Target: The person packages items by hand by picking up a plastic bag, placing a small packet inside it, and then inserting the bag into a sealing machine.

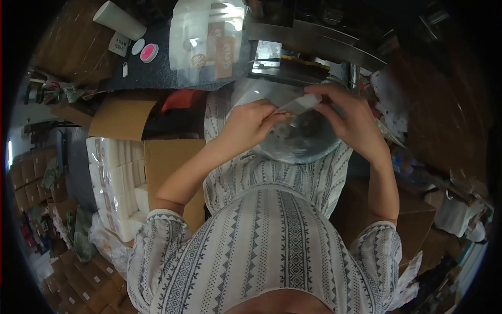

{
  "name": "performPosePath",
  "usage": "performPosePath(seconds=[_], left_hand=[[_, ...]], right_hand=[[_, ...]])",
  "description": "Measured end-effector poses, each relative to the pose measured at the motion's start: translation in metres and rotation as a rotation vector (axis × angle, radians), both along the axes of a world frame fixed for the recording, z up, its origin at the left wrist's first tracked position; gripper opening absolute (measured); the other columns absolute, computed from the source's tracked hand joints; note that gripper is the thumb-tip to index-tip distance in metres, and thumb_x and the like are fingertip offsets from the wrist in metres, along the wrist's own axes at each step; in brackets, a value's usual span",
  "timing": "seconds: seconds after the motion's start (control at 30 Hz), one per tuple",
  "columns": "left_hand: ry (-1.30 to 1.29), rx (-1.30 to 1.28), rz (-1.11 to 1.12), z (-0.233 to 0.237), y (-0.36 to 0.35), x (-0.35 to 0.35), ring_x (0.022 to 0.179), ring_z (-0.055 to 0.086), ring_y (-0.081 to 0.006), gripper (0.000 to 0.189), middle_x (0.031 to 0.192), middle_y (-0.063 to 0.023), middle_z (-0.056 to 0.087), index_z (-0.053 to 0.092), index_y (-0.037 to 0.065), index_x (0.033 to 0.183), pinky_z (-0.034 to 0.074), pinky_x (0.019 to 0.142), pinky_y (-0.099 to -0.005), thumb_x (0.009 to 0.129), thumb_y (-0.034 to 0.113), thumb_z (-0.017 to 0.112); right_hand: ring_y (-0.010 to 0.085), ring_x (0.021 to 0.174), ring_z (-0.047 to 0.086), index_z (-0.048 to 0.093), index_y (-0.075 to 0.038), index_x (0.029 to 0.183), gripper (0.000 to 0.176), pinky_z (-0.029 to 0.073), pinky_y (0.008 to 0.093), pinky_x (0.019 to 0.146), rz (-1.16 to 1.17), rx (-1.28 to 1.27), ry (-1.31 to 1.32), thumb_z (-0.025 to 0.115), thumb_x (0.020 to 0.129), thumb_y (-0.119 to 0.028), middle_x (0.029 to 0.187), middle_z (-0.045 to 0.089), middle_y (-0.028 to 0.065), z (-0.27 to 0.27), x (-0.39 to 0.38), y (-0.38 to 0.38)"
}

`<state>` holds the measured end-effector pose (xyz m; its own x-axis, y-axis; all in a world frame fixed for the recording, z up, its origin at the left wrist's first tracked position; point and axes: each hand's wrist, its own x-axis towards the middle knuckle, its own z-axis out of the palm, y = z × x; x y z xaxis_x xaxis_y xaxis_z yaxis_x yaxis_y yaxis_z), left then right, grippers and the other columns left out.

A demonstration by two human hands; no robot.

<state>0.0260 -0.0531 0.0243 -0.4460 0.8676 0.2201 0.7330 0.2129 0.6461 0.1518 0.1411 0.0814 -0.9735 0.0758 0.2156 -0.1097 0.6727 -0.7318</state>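
My left hand (pixel 252 124) is closed in a pinch on the near edge of a clear plastic bag (pixel 250 93). My right hand (pixel 351 116) has thumb and fingers closed on a whitish, film-like end (pixel 309 100), which seems to belong to the same bag. A small yellowish bit shows between the hands, too small to name. Directly beneath them, a round basin lined with clear plastic (pixel 298 146) rests at my lap; its contents are blurred. The patterned fabric of my clothing (pixel 272 225) lies behind it.
A dark work surface (pixel 157 70) at the upper left bears a large plastic-wrapped pack (pixel 206 42), a pink round tub (pixel 149 53) and a white cup (pixel 119 20). An open carton (pixel 175 172) with white packs (pixel 117 183) stands left. A metal machine edge (pixel 324 39) lies ahead.
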Motion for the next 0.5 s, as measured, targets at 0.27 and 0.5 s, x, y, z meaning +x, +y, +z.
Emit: performPosePath(seconds=[0.27,0.5], left_hand=[[-1.215,-0.06,0.114,-0.022,0.065,-0.032,0.072,0.064,-0.0107,0.023,0.084,-0.0072,0.067,0.067,0.001,0.098,0.051,0.063,-0.023,0.088,0.021,0.064],[-0.887,0.056,0.248,-0.016,0.041,-0.045,0.079,0.064,-0.0156,0.035,0.092,-0.0093,0.066,0.061,-0.002,0.107,0.051,0.07,-0.0268,0.088,0.026,0.066]], right_hand=[[0.0221,0.096,0.064,0.059,-0.003,0.117,0.032,0.05,0.0323,0.079,-0.455,0.083,-0.23,0.063,0.086,-0.01,0.109,0.065,0.0134,-0.004,0.024,0.034],[0.0336,0.09,0.063,0.059,-0.006,0.108,0.024,0.051,0.0411,0.077,-0.544,0.925,0.098,0.058,0.087,-0.017,0.108,0.063,0.0158,-0.08,0.009,0.103]])
